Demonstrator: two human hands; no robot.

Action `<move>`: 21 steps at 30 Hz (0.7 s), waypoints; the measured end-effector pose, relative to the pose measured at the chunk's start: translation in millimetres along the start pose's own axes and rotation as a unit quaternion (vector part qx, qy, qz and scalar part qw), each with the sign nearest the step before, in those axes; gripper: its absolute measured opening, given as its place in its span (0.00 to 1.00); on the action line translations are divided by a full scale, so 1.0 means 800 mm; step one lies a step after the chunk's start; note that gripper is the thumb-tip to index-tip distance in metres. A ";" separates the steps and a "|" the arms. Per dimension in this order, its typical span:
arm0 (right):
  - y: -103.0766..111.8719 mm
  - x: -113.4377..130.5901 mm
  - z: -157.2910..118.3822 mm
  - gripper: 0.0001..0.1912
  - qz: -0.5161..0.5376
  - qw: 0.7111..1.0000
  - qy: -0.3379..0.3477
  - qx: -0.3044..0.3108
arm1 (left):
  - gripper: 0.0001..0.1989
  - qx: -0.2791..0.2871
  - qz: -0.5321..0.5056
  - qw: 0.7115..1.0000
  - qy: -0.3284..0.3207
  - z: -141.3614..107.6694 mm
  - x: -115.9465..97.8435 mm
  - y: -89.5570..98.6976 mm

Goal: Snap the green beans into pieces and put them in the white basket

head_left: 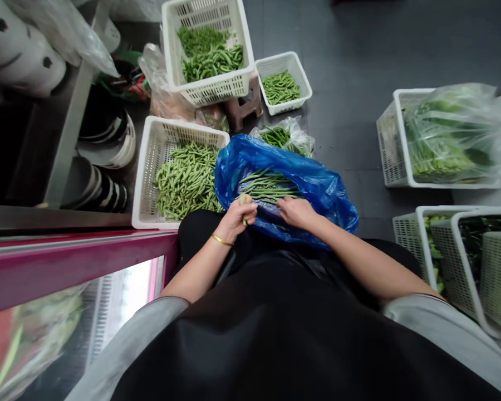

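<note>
A blue plastic bag (329,192) lies open across my lap, with long green beans (271,184) bundled inside it. My left hand (236,216) is closed at the bag's left side, and short green bean pieces (244,219) poke out of its fist. Over the near edge of the long beans, my right hand (297,213) has its fingers curled together; what they pinch, if anything, is hidden. Just left of the bag, a white basket (150,167) holds a heap of short-cut beans (187,178).
Beyond the bag stand a large white crate (217,89) of green vegetables on a stool (244,106), a small white basket (290,103) of beans, and a clear bag (303,139). Several crates (394,139) line the right side. A pink-edged glass cabinet (87,264) borders my left.
</note>
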State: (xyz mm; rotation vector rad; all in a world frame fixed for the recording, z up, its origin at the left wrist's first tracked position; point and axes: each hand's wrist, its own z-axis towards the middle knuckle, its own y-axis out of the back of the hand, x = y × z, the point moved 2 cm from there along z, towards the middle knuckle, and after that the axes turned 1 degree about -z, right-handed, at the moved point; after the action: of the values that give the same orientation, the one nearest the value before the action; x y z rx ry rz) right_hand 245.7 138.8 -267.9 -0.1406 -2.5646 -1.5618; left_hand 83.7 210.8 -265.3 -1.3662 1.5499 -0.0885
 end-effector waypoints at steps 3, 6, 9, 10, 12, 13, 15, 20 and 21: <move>-0.003 0.021 0.061 0.20 -0.011 1.000 0.005 -0.015 | 0.23 -0.042 -0.067 0.996 -0.028 0.003 0.000 0.001; -0.008 0.032 0.093 0.17 -0.004 1.000 0.018 0.001 | 0.20 -0.079 -0.069 0.994 0.005 -0.001 0.004 0.007; 0.005 0.023 0.085 0.17 -0.006 1.000 0.003 -0.012 | 0.15 -0.098 -0.009 0.993 0.070 -0.011 0.018 0.007; 0.014 0.017 0.072 0.17 -0.001 0.999 -0.011 -0.035 | 0.14 -0.093 0.011 0.991 0.096 -0.014 0.024 0.003; 0.036 0.005 0.034 0.16 0.042 0.991 -0.042 -0.123 | 0.12 -0.065 0.033 0.987 0.141 -0.019 0.038 -0.008; 0.046 0.002 0.009 0.15 0.084 0.978 -0.053 -0.182 | 0.14 -0.047 0.034 0.986 0.154 -0.020 0.044 -0.016; 0.055 0.002 -0.045 0.12 0.198 0.935 -0.051 -0.288 | 0.18 -0.017 0.025 0.987 0.160 -0.019 0.051 -0.034; 0.013 0.037 -0.142 0.12 0.484 0.815 -0.051 -0.315 | 0.14 -0.011 0.019 0.992 0.127 -0.015 0.060 -0.072; 0.002 0.044 -0.151 0.13 0.523 0.794 -0.052 -0.307 | 0.11 -0.013 0.023 0.991 0.133 -0.016 0.064 -0.078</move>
State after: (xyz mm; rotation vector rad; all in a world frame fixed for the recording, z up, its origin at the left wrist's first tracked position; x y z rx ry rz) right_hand 219.4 32.7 -206.4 -1.4308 -1.3381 -1.7147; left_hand 126.7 142.3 -251.6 -1.3806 1.8095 -0.2296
